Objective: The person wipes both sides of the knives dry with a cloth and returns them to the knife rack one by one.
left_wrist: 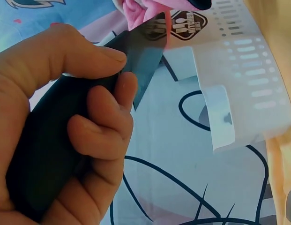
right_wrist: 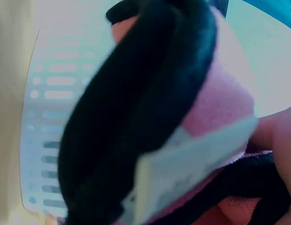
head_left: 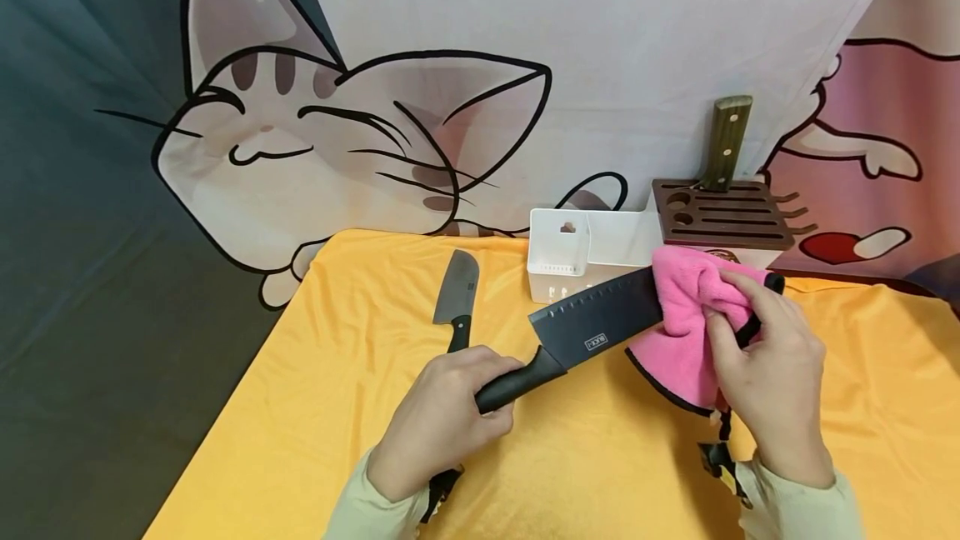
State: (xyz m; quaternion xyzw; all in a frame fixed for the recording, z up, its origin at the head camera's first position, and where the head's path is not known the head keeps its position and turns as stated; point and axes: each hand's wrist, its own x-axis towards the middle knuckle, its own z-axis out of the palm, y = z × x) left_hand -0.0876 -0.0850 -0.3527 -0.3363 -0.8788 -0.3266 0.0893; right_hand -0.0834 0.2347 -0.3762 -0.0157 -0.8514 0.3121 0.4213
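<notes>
Left grip (head_left: 450, 411): holding black knife (head_left: 576, 338). Right grip (head_left: 780, 373): pinching pink cloth (head_left: 681, 332) against it. Second knife (head_left: 457, 294): just beyond left grip.

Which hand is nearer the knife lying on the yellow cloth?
Left hand: it is just in front of that knife. The right hand is farther, to its right, gripping pink cloth.

Room type can't be told for sure; makeshift booth/set is suggested. Background is taken up by printed cartoon-cat backdrop (head_left: 300, 157), prob. fabric; surface (head_left: 585, 482) is draped w/ yellow cloth (head_left: 300, 423). Kitchen feel is given by white rack (head_left: 555, 265) w/ slotted brown top (head_left: 727, 219), black knife (head_left: 603, 319) & smaller knife (head_left: 456, 290).
</notes>
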